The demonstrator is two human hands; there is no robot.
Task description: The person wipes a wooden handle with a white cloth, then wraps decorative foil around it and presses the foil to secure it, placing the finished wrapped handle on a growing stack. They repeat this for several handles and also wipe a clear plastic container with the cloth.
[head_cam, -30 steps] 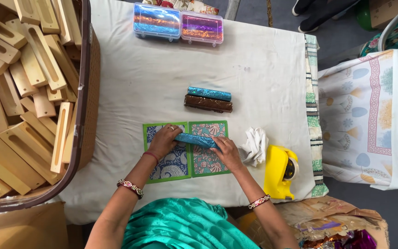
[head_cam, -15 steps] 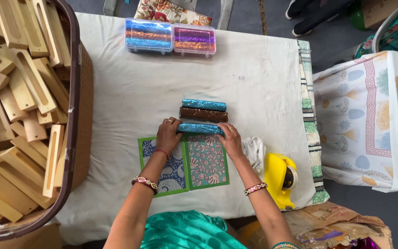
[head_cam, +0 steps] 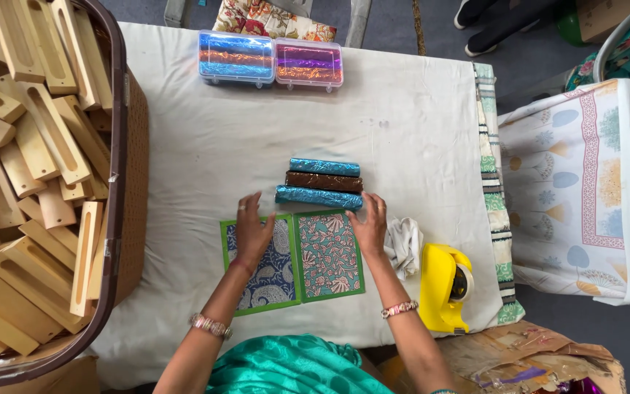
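On the white cloth of the table (head_cam: pixel 205 153), your left hand (head_cam: pixel 253 232) lies flat and open on the dark blue patterned card (head_cam: pixel 275 281), fingers spread, grasping nothing. Your right hand (head_cam: pixel 370 226) is open too, resting at the right edge of the teal floral card (head_cam: pixel 329 255), its fingertips just beside the right end of the nearest wrapped bar (head_cam: pixel 319 197), though you cannot tell whether they touch it. That teal foil bar lies just above the two cards, with a brown wrapped bar (head_cam: pixel 324 181) and another teal bar (head_cam: pixel 324 166) packed side by side beyond it. Near your right wrist sit a crumpled white cloth (head_cam: pixel 405 244) and a yellow tape dispenser (head_cam: pixel 442 286). Two clear boxes (head_cam: pixel 271 60) of foil stand at the far edge, and a tub of wooden blocks (head_cam: pixel 30 168) is at your left.
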